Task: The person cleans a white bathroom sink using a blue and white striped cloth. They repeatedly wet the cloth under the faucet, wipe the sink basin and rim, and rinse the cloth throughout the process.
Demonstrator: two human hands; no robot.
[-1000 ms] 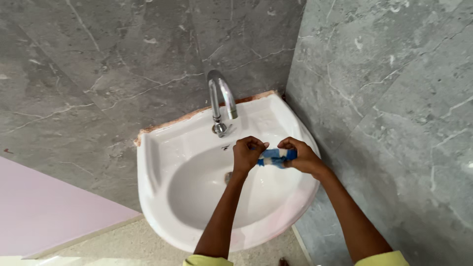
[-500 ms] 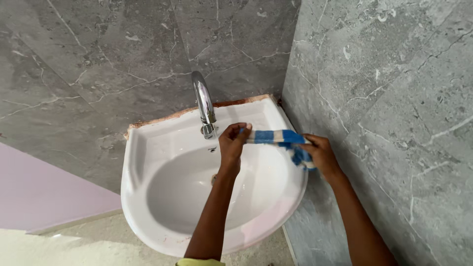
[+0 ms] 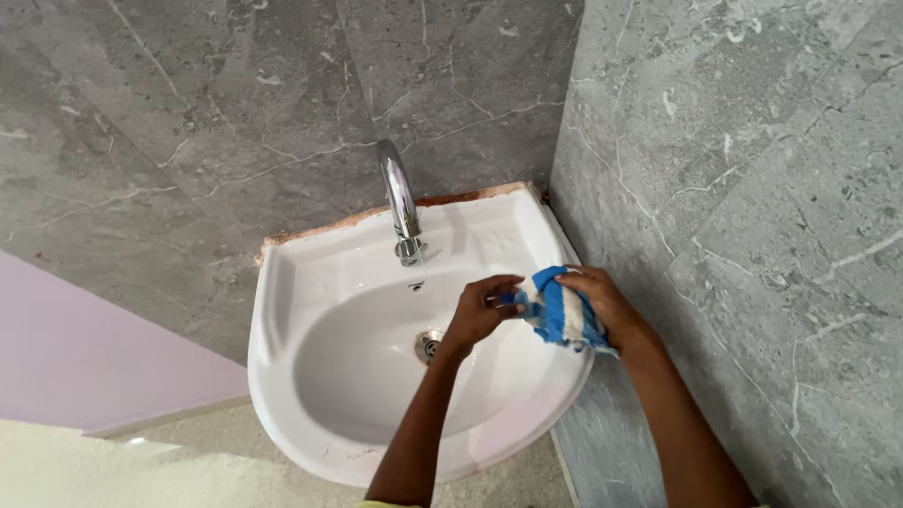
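Observation:
A blue-and-white striped cloth [image 3: 557, 312] hangs bunched over the right side of a white wash basin [image 3: 282, 320]. My right hand [image 3: 602, 299] grips the cloth from above, near the basin's right rim. My left hand [image 3: 480, 310] pinches the cloth's left end, above the bowl and just right of the metal drain [image 3: 428, 344]. A chrome tap [image 3: 400, 202] stands at the back of the basin, behind both hands.
Grey marbled tile walls [image 3: 734, 188] meet in a corner right behind the basin, the right wall close to my right arm. A pale pink panel [image 3: 85, 357] lies at the lower left, with speckled floor [image 3: 188, 470] below the basin.
The cloth was twisted tight between both hands, then pulled out straight. Now my hands have come together again and the cloth is bunched, lower and nearer the right rim.

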